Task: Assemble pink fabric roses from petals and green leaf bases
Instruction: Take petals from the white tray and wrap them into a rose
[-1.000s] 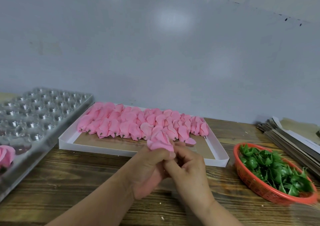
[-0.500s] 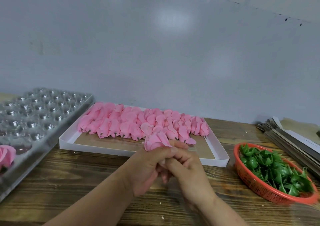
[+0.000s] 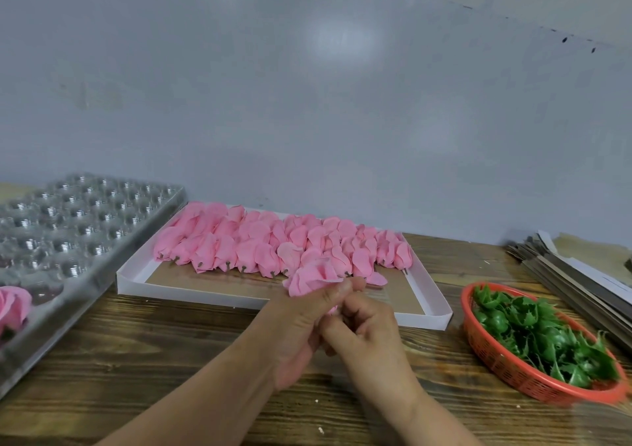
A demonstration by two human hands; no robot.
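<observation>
L grip (image 3: pixel 301 322) pinches pink rose (image 3: pixel 313 276) at top; R grip (image 3: pixel 367 326) curled at rose base, just below

- the pink rose (image 3: pixel 313 279)'s base is buried between both hands (can't see it)
- clear tray (image 3: pixel 78 230) runs off the left edge
- card stack (image 3: pixel 574 274), far right, gets cropped too

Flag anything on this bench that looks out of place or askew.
One loose petal lies flat by itself on the white tray, at the near right edge of the pink rose buds, detached from them. A few pale crumbs dot the wooden table. Nothing else stands out.
</observation>
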